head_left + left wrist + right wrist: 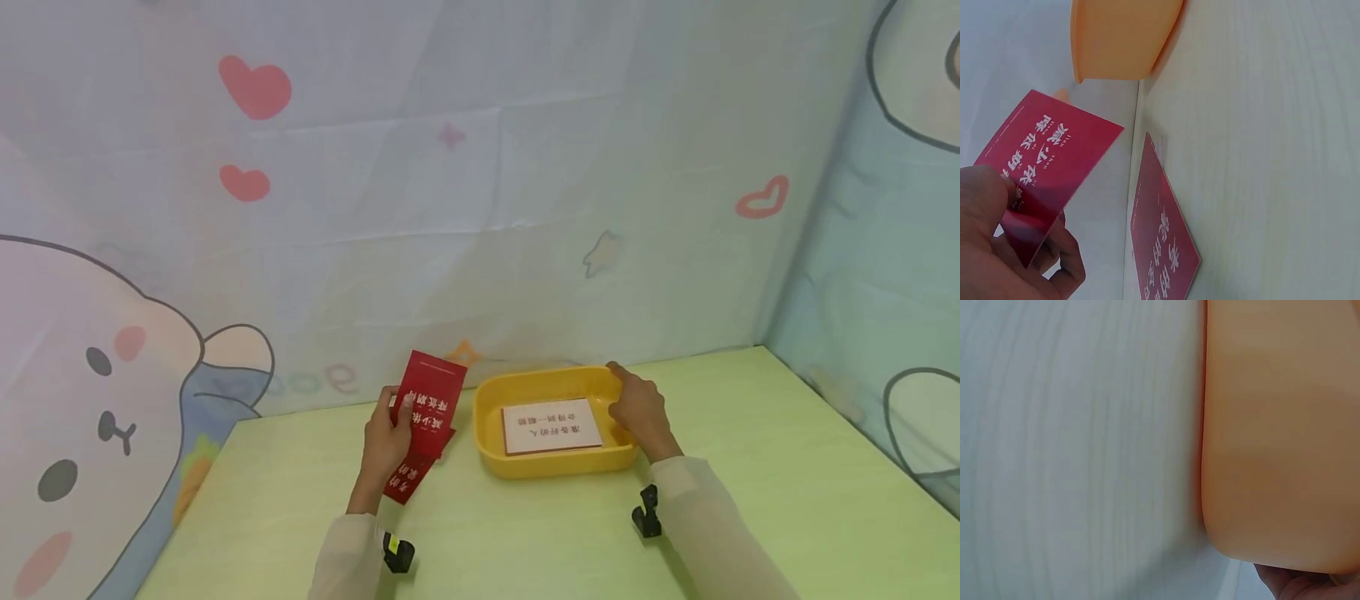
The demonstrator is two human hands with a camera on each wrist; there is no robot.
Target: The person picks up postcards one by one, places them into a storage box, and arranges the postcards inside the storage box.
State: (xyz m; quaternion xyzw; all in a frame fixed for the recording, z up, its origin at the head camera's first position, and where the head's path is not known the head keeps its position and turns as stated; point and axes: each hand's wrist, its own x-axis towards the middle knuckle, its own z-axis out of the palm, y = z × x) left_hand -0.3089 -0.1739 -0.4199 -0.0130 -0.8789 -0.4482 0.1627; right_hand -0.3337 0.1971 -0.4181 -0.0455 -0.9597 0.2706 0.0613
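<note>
Pinched between the thumb and fingers of my left hand (387,437) is a red card (433,392) with white printed characters, raised and tilted above the table. Under it lies another red card (1163,234), also with white characters, flat on the tabletop; the held card partly covers it in the head view. My right hand (641,412) grips the right end of a yellow plastic tray (491,462), thumb inside and fingers over the rim. Inside the tray rests a white card (551,425) with red edges and dark characters, atop what looks like a small stack.
The pale green table (510,533) meets a printed cloth backdrop (420,208) with hearts and a cartoon bear just behind the tray. A second cloth wall (885,250) rises on the right. Black wrist cameras (647,512) sit on both sleeves.
</note>
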